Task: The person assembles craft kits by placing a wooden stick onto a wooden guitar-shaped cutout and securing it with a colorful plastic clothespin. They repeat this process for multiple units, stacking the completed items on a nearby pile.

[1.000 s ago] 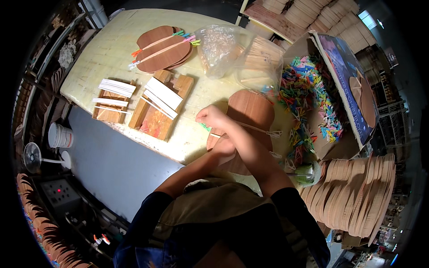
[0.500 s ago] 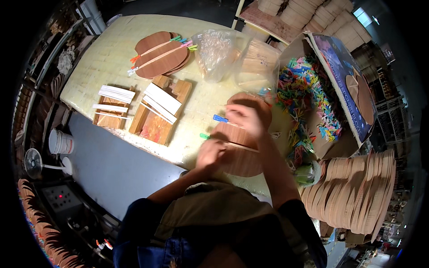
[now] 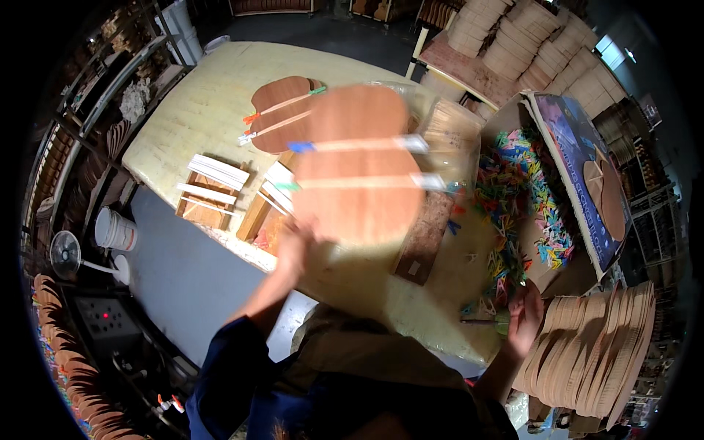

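My left hand grips the lower left edge of a figure-eight, instrument-shaped wooden panel, lifted over the table and blurred by motion. Two pale wooden strips cross the panel. Blue, green and white pegs pinch the strip ends at its edges. Beside the table's right side, my right hand is apart from the panel, with its fingers loosely stretched and nothing visible in them. It is near a green object and a tall stack of curved wooden panels.
A cardboard box of many coloured pegs stands at right. Similar pegged panels lie at the back left of the table. Two wooden holders carry white strips. A brown block and a plastic bag of strips are nearby.
The pegged panel has risen off the table and moved up and left in my left hand. My right hand has left it and moved right, toward the stack. The brown block is now uncovered.
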`<state>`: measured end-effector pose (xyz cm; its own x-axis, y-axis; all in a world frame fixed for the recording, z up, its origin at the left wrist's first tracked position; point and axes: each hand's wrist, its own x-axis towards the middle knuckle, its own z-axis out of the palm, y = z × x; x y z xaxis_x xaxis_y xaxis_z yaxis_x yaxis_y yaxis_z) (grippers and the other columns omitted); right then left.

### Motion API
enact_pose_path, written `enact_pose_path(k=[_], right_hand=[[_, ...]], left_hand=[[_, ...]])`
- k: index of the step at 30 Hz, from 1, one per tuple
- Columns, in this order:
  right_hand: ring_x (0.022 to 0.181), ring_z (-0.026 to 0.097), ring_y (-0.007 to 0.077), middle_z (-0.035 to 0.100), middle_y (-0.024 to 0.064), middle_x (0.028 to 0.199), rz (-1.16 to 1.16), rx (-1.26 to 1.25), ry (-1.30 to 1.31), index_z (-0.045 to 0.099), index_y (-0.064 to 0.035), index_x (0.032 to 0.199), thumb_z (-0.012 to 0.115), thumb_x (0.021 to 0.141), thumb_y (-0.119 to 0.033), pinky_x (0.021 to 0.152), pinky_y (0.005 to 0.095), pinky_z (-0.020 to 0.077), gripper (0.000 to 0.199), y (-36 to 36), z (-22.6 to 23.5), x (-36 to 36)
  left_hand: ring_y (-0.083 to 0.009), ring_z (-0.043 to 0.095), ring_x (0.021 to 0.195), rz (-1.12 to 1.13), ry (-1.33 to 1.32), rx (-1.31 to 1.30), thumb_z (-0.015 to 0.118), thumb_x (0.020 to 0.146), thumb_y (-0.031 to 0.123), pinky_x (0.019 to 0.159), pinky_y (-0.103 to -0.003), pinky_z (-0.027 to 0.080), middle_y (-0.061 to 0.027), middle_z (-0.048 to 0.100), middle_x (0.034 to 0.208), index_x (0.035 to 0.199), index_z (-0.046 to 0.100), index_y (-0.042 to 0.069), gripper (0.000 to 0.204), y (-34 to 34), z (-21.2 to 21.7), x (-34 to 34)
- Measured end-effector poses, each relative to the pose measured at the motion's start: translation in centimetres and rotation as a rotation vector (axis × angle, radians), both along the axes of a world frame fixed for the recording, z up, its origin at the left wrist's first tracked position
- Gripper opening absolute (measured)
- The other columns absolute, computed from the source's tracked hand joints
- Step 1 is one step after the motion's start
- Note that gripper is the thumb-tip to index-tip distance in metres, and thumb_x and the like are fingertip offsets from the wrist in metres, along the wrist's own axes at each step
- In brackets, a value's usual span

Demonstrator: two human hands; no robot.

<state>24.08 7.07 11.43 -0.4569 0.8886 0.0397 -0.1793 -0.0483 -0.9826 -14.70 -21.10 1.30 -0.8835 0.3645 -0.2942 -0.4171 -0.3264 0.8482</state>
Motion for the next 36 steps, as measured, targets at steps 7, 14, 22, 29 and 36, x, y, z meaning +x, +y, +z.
enact_pose_path(k=[7,14,22,29,36], right_hand=[[0.058,0.049,0.0061,0.063,0.0074,0.088,-0.219,-0.046,0.008,0.056,0.0017,0.114,0.053,0.093,-0.012,0.054,0.0179,0.0404,0.025,-3.2,2.4,4.7],[0.062,0.054,0.0065,0.065,0.0069,0.088,-0.644,0.097,-0.176,0.061,-0.0011,0.108,0.058,0.090,-0.012,0.053,0.0178,0.0404,0.021,-8.1,10.7,10.3],[0.082,0.062,0.0219,0.065,0.0132,0.091,-1.553,0.925,-0.799,0.063,0.0010,0.099,0.068,0.083,-0.029,0.072,0.0311,0.0486,0.034,-4.3,23.6,25.9],[0.059,0.062,0.0229,0.061,0.0115,0.060,-1.270,0.237,-1.239,0.065,0.0037,0.071,0.075,0.068,-0.054,0.059,0.0355,0.0474,0.059,0.1,24.4,38.8],[0.058,0.057,0.0133,0.062,0.0058,0.069,-1.333,0.331,-0.525,0.063,0.0045,0.080,0.069,0.081,-0.009,0.053,0.0264,0.0451,0.015,1.0,24.0,42.2]], left_hand=[[-0.0160,0.055,0.061,0.382,0.080,-0.005,0.056,0.088,0.006,0.054,-0.038,0.057,-0.0066,0.056,0.071,0.099,0.052,0.000,0.012,4.4,-1.8,-22.8],[-0.0207,0.050,0.080,0.209,0.336,-0.213,0.052,0.087,0.011,0.069,-0.038,0.048,-0.0078,0.052,0.089,0.098,0.050,0.003,0.014,6.9,-7.6,-32.9],[-0.0255,0.040,0.126,-0.221,1.378,-0.197,0.054,0.085,0.002,0.103,-0.037,0.035,-0.0110,0.045,0.136,0.131,0.043,0.000,0.048,22.9,7.6,1.2],[-0.0299,0.046,0.120,-0.941,1.973,0.679,0.070,0.073,0.010,0.103,-0.048,0.034,-0.0091,0.048,0.130,0.119,0.057,0.012,0.048,26.4,18.4,28.1],[-0.0308,0.049,0.114,-1.097,1.707,0.634,0.068,0.073,0.005,0.097,-0.043,0.039,-0.0090,0.052,0.123,0.115,0.058,0.010,0.044,25.3,16.5,31.1]])
